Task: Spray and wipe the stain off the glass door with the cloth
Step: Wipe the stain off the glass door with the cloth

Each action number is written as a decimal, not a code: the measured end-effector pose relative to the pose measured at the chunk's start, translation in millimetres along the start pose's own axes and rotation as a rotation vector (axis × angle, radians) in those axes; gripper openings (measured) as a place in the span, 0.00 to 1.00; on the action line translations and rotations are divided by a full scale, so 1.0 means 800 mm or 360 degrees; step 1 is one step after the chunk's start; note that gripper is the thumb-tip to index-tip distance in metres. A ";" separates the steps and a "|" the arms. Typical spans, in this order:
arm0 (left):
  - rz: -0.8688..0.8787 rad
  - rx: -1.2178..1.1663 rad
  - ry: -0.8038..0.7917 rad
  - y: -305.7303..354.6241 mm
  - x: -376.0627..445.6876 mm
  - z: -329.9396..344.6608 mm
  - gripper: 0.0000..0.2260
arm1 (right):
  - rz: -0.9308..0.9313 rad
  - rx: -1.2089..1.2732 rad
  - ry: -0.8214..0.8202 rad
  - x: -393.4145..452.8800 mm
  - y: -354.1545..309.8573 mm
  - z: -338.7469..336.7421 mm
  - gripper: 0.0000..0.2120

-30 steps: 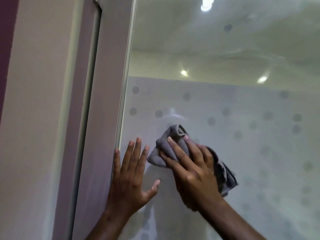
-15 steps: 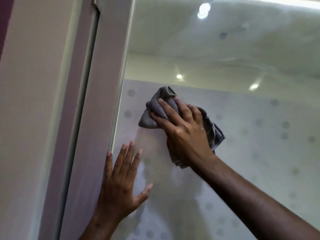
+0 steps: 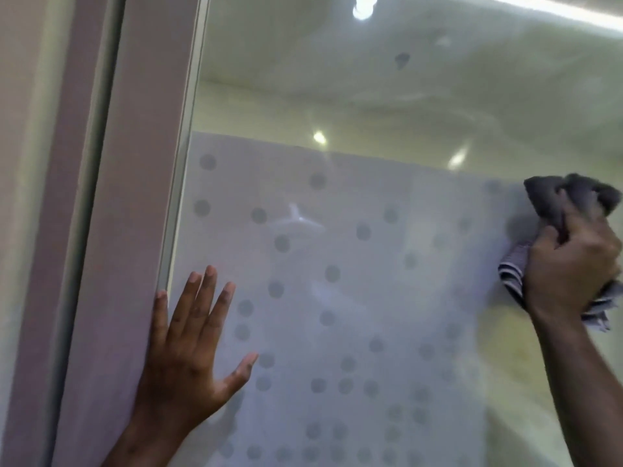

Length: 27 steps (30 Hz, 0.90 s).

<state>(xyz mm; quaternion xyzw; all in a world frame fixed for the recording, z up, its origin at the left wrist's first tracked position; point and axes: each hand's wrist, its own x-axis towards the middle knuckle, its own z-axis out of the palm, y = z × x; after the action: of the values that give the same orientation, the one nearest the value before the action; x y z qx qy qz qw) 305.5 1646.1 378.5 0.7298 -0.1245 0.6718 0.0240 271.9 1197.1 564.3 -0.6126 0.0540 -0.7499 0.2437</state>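
Note:
The glass door (image 3: 371, 291) fills most of the view, frosted with grey dots on its lower part and clear above. My right hand (image 3: 573, 264) is at the far right edge, fingers closed on a bunched grey cloth (image 3: 569, 197) that it holds against the glass. My left hand (image 3: 192, 345) lies flat with fingers spread on the glass beside the door frame (image 3: 135, 230). A small dark mark (image 3: 401, 59) shows on the clear upper glass. No spray bottle is in view.
The pale mauve frame and a wall strip (image 3: 30, 197) run down the left side. Ceiling lights (image 3: 362, 8) reflect in the upper glass. A faint reflection of a person shows in the frosted part.
My right hand has swept the cloth from beside the frame up and then far to the right across the glass. My left hand stays flat near the frame.

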 end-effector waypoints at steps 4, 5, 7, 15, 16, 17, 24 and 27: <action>-0.0002 0.0004 0.0012 0.003 0.003 -0.001 0.42 | 0.0189 0.0048 0.0067 -0.001 0.001 -0.006 0.26; -0.0001 0.0008 0.0008 0.003 0.003 -0.002 0.42 | 0.0275 0.0042 0.0095 0.002 -0.010 -0.003 0.25; 0.0005 0.0006 0.0002 0.005 0.002 -0.002 0.42 | 0.0351 0.0013 0.0113 0.007 -0.031 0.007 0.25; 0.0012 -0.0006 0.0000 0.004 0.002 -0.001 0.42 | -0.0685 0.0256 -0.0232 -0.079 -0.161 0.039 0.24; 0.0018 -0.0010 0.0006 0.003 0.002 -0.002 0.41 | -0.0911 0.0235 -0.0308 -0.107 -0.173 0.039 0.23; 0.0025 -0.0012 0.0010 0.003 0.002 -0.002 0.41 | -0.1137 0.0214 -0.0384 -0.133 -0.176 0.038 0.20; 0.0051 -0.0045 0.0062 0.004 0.003 -0.006 0.41 | -0.1438 0.0013 -0.0442 -0.111 -0.088 0.014 0.21; 0.0046 -0.0147 0.0030 -0.002 0.001 0.000 0.41 | -0.1023 -0.0105 -0.0258 -0.070 -0.046 0.008 0.23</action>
<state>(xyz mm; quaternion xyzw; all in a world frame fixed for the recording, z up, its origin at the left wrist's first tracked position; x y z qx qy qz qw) 306.4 1647.7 379.7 0.7198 -0.1656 0.6724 0.0491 274.4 1254.8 529.5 -0.6636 -0.1375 -0.7351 -0.0218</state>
